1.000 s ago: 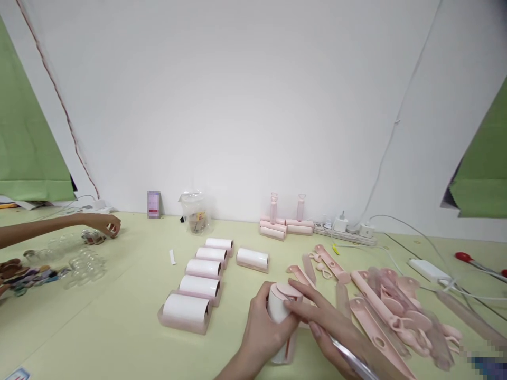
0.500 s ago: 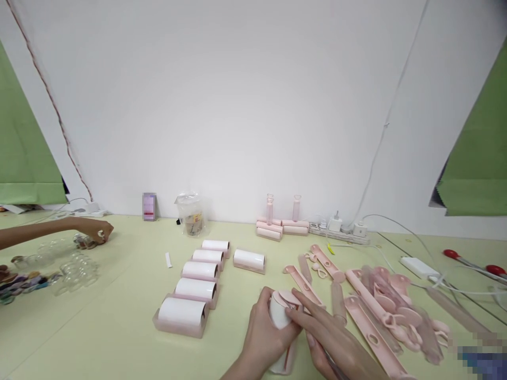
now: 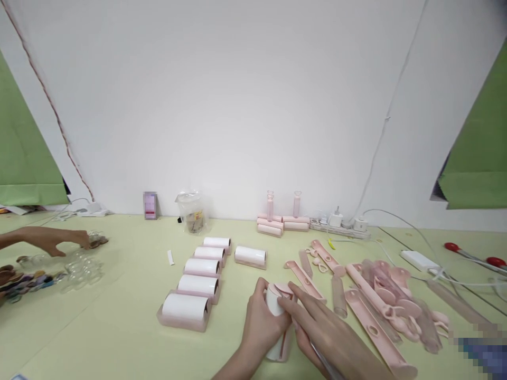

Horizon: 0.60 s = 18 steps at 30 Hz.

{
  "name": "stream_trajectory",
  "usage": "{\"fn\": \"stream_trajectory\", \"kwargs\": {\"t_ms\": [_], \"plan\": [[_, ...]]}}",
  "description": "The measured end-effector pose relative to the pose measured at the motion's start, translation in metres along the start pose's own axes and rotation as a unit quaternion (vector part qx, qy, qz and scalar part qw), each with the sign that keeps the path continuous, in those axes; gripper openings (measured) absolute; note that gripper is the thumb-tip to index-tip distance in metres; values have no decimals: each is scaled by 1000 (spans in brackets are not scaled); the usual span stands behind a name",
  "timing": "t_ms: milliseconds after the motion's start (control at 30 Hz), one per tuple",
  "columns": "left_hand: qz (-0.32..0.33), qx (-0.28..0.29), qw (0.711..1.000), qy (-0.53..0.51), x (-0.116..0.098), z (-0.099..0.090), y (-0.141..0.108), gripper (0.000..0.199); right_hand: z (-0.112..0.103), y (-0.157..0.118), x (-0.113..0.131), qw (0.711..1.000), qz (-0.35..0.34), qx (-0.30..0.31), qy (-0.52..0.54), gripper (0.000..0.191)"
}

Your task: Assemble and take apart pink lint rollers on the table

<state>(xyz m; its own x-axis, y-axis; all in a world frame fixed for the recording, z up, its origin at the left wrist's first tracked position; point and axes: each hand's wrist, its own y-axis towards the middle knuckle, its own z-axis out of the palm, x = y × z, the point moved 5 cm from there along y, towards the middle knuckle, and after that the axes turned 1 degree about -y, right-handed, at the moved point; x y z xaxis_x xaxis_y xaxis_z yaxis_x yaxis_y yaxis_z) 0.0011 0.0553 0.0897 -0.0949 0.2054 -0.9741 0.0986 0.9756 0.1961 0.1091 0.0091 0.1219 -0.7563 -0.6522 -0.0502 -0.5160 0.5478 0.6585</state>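
My left hand is wrapped round an upright white roll in a pink holder, near the front of the pale green table. My right hand lies against the roll's right side, fingertips at its pink top piece. A thin rod-like item shows under my right palm; what it is I cannot make out. Left of my hands, several white rolls in pink holders lie in a slanting row, with one more roll beside it. Pink parts and clear sleeves are heaped on the right.
At the left another person's hand is over clear round containers and colourful pieces. Along the wall stand a bagged cup, pink rollers and a power strip. Red-ended tools and cables lie at the right.
My hands and the roll have shifted slightly up and left in view, still together. The other person's hand has moved left and its fingers have spread.
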Motion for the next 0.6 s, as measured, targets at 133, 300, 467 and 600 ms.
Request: {"fn": "stream_trajectory", "kwargs": {"t_ms": [133,300,467,600], "plan": [[-7,37,997,-65,-7,2,1,27,-28,11,-11,986,42,108,118,31],[-2,61,996,-72,-12,3,1,28,-42,13,-18,962,79,148,214,27],[-27,97,990,-94,-8,8,0,27,-29,7,-28,980,50,107,163,38],[-54,96,989,-102,-2,9,0,25,-19,1,-33,968,33,153,197,42]]}}
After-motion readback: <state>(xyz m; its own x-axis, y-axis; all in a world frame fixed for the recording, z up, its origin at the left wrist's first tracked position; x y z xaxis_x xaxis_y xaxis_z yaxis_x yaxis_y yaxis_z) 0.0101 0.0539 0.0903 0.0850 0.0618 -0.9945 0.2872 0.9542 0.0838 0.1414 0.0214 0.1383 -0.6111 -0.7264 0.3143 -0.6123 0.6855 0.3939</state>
